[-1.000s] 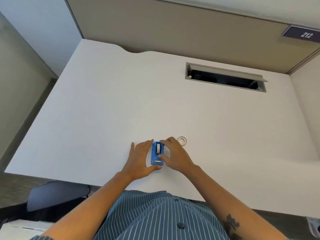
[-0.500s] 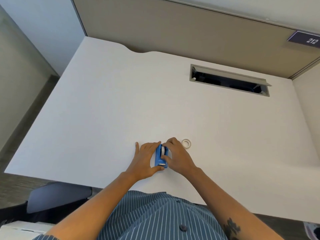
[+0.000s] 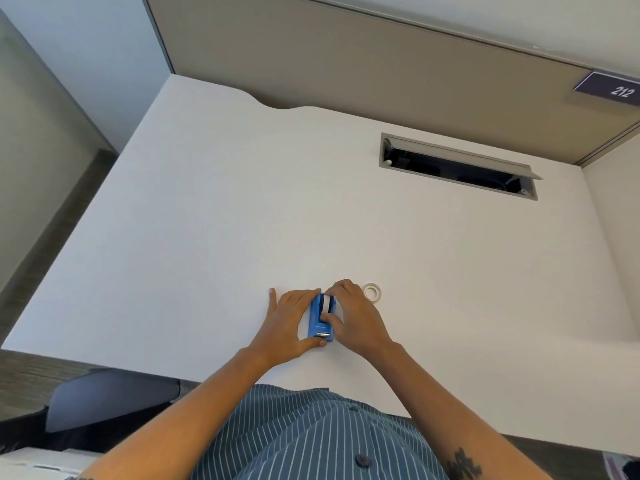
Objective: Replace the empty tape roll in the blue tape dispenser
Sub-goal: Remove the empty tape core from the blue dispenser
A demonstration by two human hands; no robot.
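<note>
The blue tape dispenser [image 3: 317,322] stands on the white desk [image 3: 214,220] near its front edge, metal cutter end toward me. A white tape roll [image 3: 326,302] sits in its slot. My left hand [image 3: 289,320] wraps the dispenser's left side, thumb under the cutter end. My right hand [image 3: 353,315] covers its right side, with thumb and fingers pinching the white roll. A small pale tape ring [image 3: 372,292] lies flat on the desk just right of my right hand, untouched.
An open cable slot [image 3: 457,166] is cut into the desk at the back right. A beige partition [image 3: 346,64] bounds the far edge and carries a "212" sign [image 3: 613,90]. A dark chair [image 3: 110,396] sits below the desk's front left edge.
Both hands have stayed on the dispenser. My right thumb has shifted onto the white roll in the slot, and the dispenser has tilted slightly. The loose ring has not moved.
</note>
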